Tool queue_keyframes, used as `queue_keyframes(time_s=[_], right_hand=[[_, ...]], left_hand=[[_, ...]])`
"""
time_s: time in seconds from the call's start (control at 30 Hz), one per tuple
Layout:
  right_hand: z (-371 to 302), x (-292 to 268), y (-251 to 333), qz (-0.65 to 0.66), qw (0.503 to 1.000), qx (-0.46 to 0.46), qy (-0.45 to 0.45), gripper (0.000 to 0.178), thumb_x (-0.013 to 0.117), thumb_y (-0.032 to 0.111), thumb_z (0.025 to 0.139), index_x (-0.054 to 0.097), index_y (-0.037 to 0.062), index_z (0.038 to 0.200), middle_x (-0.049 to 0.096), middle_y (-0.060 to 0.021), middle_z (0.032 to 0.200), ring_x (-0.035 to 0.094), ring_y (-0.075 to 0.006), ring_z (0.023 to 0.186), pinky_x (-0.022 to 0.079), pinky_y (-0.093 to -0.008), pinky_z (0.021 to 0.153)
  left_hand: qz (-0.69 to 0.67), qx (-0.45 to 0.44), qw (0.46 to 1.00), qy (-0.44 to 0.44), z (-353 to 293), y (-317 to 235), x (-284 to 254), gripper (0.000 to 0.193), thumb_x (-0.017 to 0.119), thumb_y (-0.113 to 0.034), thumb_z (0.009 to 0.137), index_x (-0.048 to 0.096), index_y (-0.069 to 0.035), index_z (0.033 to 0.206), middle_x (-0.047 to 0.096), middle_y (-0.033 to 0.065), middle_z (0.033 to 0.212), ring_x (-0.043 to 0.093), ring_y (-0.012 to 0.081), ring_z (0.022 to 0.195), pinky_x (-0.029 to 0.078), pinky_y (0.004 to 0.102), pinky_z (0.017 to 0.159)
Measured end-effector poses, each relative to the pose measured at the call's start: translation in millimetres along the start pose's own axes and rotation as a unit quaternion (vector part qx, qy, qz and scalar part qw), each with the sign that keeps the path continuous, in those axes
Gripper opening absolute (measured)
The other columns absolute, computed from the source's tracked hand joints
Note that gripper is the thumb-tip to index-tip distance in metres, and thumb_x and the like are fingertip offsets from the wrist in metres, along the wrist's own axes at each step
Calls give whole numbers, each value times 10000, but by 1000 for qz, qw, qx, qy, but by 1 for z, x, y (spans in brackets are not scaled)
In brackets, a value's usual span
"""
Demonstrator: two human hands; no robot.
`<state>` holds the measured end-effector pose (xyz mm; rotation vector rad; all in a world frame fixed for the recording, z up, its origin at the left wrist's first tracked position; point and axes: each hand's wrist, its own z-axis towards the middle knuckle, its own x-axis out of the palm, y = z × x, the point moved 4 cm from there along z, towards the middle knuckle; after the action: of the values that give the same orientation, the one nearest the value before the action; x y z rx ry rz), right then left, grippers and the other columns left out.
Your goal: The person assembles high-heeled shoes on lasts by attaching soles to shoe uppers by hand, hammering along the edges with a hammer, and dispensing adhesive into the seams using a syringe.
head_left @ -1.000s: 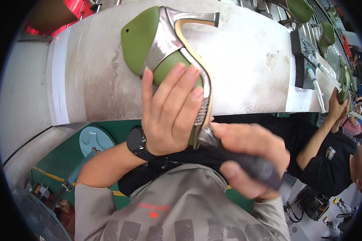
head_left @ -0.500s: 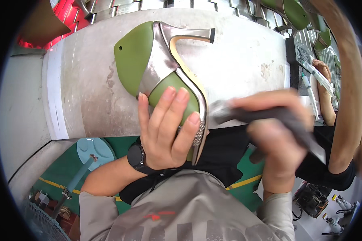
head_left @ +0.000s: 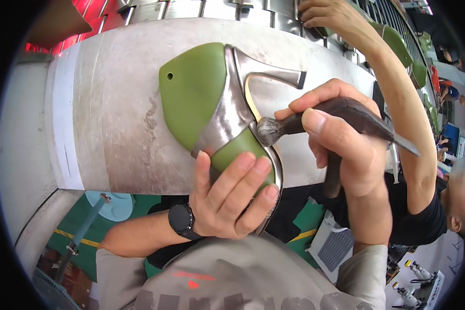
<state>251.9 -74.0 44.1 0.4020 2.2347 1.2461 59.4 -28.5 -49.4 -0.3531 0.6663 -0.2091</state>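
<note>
While left hand [head_left: 232, 199] grips silver high-heel shoe [head_left: 232, 111] on green last, mid-frame, right hand [head_left: 341, 144] clasps hammer [head_left: 315, 121].
Likely stiff, light, slick upper; hold at toe.

bare worktable [head_left: 113, 103] left of shoe [head_left: 196, 98], co-worker's arm [head_left: 398, 93] crowding right

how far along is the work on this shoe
Done: a silver high-heel upper with its heel sits on the green last. In hand: the left hand grips the toe end while the right hand sets a hammer against the sole edge. What's left can't be judged.
</note>
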Motion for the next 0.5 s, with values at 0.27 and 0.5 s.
queue_keyframes(time_s=[0.27, 0.5], right_hand=[[20, 3, 15, -16, 999, -21, -35, 354, 699, 262, 876, 675, -61, 1019, 788, -224, 982, 494, -81, 442, 419, -224, 440], [50, -1, 36, -78, 991, -73, 85, 301, 728, 279, 893, 726, -10, 978, 787, -106, 911, 502, -58, 452, 389, -216, 415]], left_hand=[[-39, 7, 998, 40, 4, -4, -4, 339, 604, -189, 1052, 519, -102, 1369, 668, 117, 1370, 583, 286, 1376, 243, 732, 1228], [-2, -6, 1000, 9, 1, 0, 0, 378, 609, -207, 1036, 521, -117, 1392, 669, 114, 1373, 633, 296, 1323, 278, 713, 1220]])
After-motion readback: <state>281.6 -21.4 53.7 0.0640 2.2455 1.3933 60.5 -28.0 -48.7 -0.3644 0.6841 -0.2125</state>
